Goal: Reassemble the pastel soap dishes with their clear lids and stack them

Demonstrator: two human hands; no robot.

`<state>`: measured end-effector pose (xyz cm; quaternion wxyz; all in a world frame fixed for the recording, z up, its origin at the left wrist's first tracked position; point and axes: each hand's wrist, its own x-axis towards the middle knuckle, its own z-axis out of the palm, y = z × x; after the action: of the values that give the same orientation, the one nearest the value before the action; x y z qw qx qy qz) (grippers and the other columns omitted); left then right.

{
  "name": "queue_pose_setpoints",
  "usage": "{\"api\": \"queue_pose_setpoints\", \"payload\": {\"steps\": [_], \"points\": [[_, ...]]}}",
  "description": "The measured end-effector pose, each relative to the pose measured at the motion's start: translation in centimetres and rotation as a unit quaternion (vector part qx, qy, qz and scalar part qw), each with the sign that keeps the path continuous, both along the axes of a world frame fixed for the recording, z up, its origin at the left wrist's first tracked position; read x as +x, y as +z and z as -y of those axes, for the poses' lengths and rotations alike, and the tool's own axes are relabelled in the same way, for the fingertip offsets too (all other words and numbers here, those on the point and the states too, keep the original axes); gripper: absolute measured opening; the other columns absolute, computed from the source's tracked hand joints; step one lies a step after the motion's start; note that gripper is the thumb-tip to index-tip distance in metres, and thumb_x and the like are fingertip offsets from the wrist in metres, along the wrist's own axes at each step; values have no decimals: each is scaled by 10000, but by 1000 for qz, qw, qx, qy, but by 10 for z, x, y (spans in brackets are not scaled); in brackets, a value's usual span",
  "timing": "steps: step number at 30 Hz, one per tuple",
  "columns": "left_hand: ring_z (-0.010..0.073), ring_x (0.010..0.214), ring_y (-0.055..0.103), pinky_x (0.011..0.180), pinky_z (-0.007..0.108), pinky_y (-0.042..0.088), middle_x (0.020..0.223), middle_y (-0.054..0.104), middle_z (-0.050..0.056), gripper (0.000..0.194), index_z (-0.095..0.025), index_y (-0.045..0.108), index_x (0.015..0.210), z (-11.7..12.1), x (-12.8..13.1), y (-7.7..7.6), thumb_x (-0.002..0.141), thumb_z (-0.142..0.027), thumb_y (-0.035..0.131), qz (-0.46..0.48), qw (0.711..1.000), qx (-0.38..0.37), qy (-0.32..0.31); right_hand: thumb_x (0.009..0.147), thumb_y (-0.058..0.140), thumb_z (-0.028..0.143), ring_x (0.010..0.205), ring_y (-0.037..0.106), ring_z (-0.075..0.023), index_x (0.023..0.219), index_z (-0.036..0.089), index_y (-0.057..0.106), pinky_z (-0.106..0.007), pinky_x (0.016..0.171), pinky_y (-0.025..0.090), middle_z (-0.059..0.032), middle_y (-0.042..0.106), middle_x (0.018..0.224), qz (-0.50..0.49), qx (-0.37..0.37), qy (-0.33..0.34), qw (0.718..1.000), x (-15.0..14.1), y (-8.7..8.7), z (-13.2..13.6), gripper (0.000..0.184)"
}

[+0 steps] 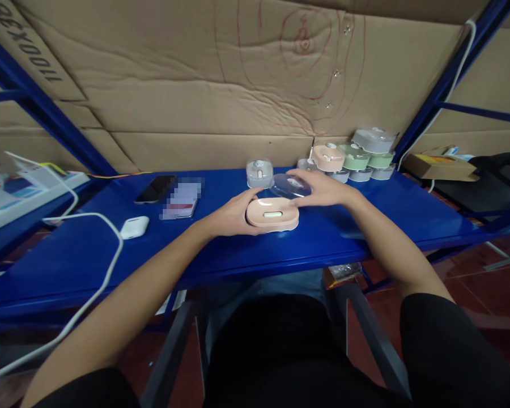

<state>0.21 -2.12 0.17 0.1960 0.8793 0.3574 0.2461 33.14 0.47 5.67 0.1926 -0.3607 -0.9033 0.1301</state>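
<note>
My left hand [237,215] is wrapped round the left end of a peach oval box [273,220], which has a pale oblong piece in the middle of its top. In my right hand [321,188] is a clear plastic lid [292,186], tilted above the back right of the box. The fingertips of that hand come close to the box's right end; whether they touch it I cannot tell. Just behind, a grey box with a clear cover [259,174] stands on the blue table.
Several similar covered boxes in peach [328,158], green [356,158] and grey are stacked at the back right. To the left lie a dark phone [155,189], a partly blurred phone [182,198] and a white earbud case [135,227]. A white cable [110,271] crosses the table's left side.
</note>
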Motion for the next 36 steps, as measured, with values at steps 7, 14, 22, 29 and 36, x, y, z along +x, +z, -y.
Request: {"api": "queue_pose_setpoints", "payload": {"steps": [7, 14, 22, 29, 36], "points": [[386, 1522, 603, 1328, 617, 453, 1606, 638, 115, 577, -351, 816, 1451, 5, 3, 2, 911, -532, 911, -20, 995, -4, -100, 913, 736, 855, 1125, 801, -425, 1585, 149, 622, -555, 999, 635, -209, 825, 1299, 47, -68, -145, 986, 23, -9, -16, 981], [351, 1429, 664, 1303, 607, 490, 1511, 701, 117, 453, -346, 875, 1359, 5, 7, 2, 976, -585, 833, 30, 996, -4, -88, 879, 779, 846, 1244, 781, -447, 1590, 134, 634, -569, 1088, 616, -232, 799, 1384, 57, -71, -143, 986, 18, -15, -20, 1016], [383, 1403, 664, 1238, 597, 546, 1487, 695, 159, 536, -225, 878, 1248, -6, -13, 17, 989, -663, 710, 25, 997, 50, 53, 922, 701, 875, 1320, 757, -462, 1592, 153, 636, -615, 1136, 606, -229, 774, 1474, 52, -78, -142, 985, 25, -19, -28, 986], [381, 1339, 667, 1280, 584, 502, 1359, 679, 135, 548, -223, 861, 1196, -20, -34, 18, 910, -677, 750, -36, 980, 33, 191, 852, 827, 796, 1529, 614, -525, 1650, 126, 599, -641, 1290, 498, -266, 641, 1663, 131, -31, -135, 982, 20, -29, -29, 1067], [392, 1368, 643, 1283, 568, 492, 1325, 705, 136, 574, -234, 855, 1167, -34, -39, 7, 824, -689, 789, -88, 985, 23, 144, 837, 812, 801, 1509, 603, -564, 1682, 138, 576, -711, 1255, 502, -277, 655, 1627, 147, -29, -135, 980, 20, -33, -30, 1100]]}}
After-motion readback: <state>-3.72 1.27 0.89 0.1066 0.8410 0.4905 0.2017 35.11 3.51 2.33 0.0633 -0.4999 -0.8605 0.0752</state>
